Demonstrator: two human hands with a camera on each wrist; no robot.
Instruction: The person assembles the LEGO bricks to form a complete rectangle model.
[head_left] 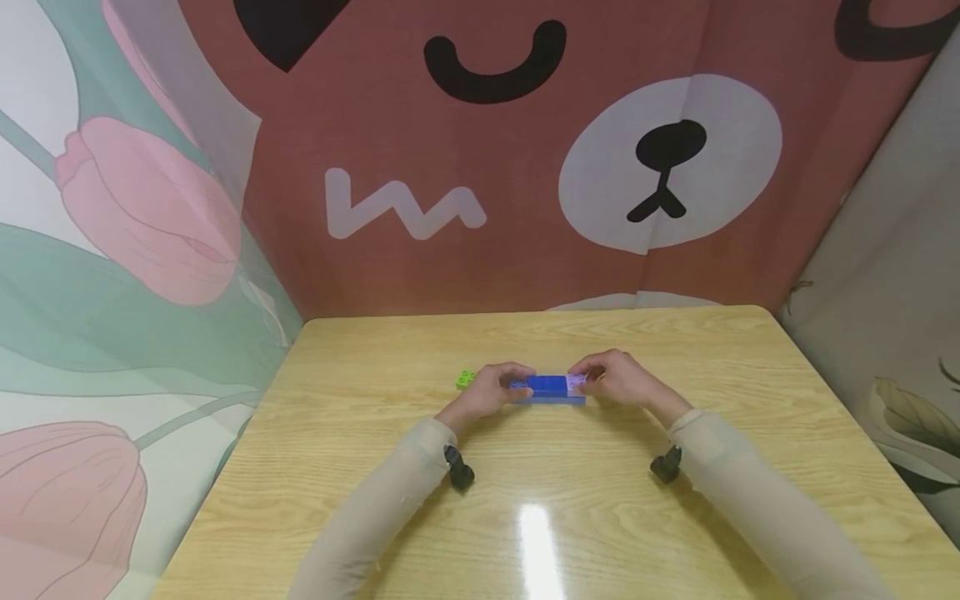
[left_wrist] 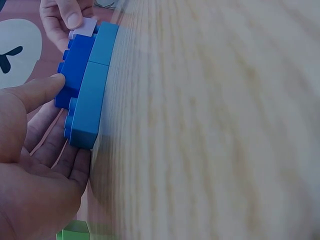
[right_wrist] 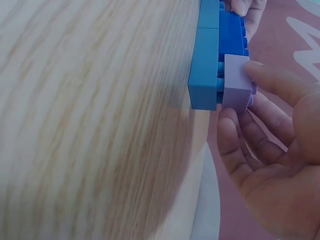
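Observation:
On the table two light blue bricks (left_wrist: 90,107) lie end to end as a bottom row. A dark blue brick (head_left: 547,385) spans the seam on top of them, leaving studs bare at the left end. My left hand (head_left: 491,390) holds the dark blue brick, thumb on its near side and fingers behind. At the row's right end, my right hand (head_left: 618,379) pinches a small lilac brick (right_wrist: 236,82) between thumb and fingers. The lilac brick stands over the light blue studs, some of which show beneath it in the right wrist view.
A green brick (head_left: 465,379) lies just left of my left hand. The wooden table (head_left: 600,517) ends at a back edge against a printed curtain (head_left: 450,267). More patterned cloth (head_left: 150,333) hangs along the left side.

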